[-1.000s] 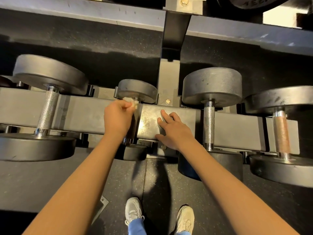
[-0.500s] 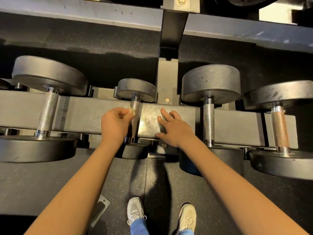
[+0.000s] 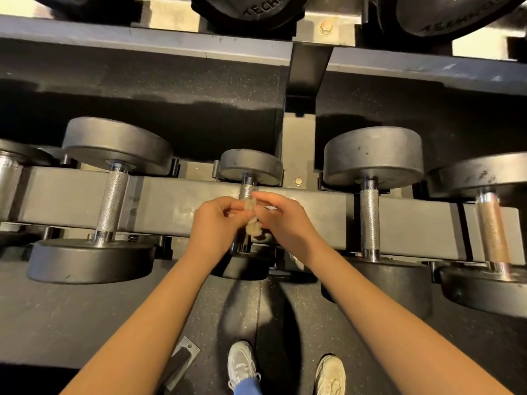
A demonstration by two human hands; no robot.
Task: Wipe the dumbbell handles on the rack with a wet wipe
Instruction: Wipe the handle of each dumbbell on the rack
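Dumbbells lie side by side across the rack [image 3: 176,206], hands meeting over the small one.
The small dumbbell [image 3: 246,189] sits between the left dumbbell [image 3: 112,203] and the right dumbbell [image 3: 370,218]. In front of its handle, the left hand [image 3: 214,223] and right hand [image 3: 285,223] pinch the wet wipe [image 3: 252,220] between them. The shoes [image 3: 242,363] stand on the floor below.

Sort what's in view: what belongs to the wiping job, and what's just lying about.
Job: wet wipe, pinched by left hand and right hand; small dumbbell handle behind it; left knurled handle; right knurled handle; rusty handle; rack.
Lying about: weight plates overhead; metal plate on the floor.
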